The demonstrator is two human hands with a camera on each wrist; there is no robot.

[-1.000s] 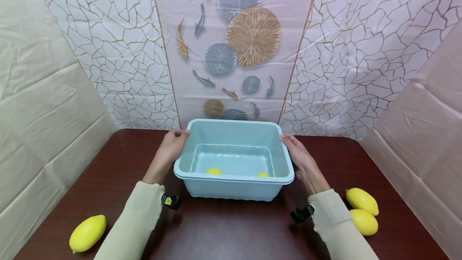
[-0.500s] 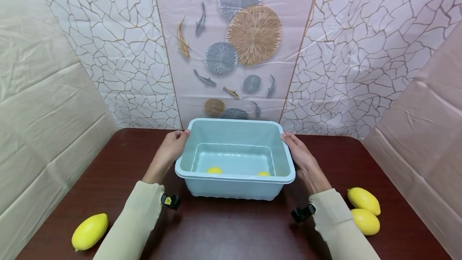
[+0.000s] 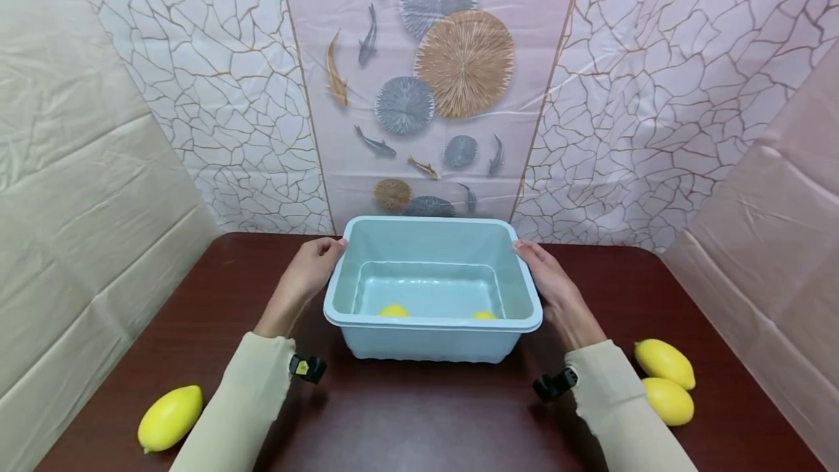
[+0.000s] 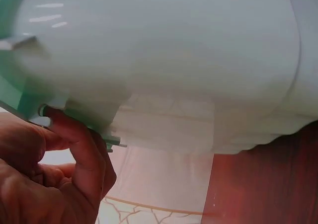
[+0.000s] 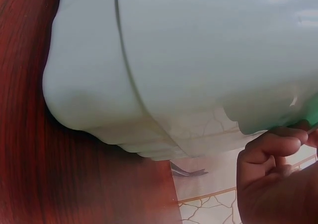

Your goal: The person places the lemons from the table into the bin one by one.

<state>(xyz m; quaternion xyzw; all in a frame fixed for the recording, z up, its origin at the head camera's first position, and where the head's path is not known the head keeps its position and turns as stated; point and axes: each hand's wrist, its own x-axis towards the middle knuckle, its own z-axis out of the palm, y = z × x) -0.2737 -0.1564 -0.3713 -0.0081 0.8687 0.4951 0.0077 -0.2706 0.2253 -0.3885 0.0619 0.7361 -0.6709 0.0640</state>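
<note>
A pale blue plastic tub (image 3: 432, 342) is at the far middle of the dark wooden table, its opening facing up and toward the head camera. My left hand (image 3: 313, 268) grips the rim at its far left corner; in the left wrist view, curled fingers (image 4: 82, 144) hook under that rim. At the far right corner my right hand (image 3: 545, 272) holds the rim, fingers bent under it in the right wrist view. Inside the tub, the tops of two lemons, a left one (image 3: 393, 309) and a right one (image 3: 483, 315), show above the front rim; the rest is hidden.
One lemon (image 3: 170, 419) lies at the table's near left, beside the left sleeve. Two more, a farther lemon (image 3: 665, 363) and a nearer lemon (image 3: 670, 401), lie together by the right sleeve. A patterned cloth wall (image 3: 426, 93) rises behind the table (image 3: 419, 414).
The head view has shifted slightly, so everything sits a little farther right in it. Both hands keep the same grip on the tub.
</note>
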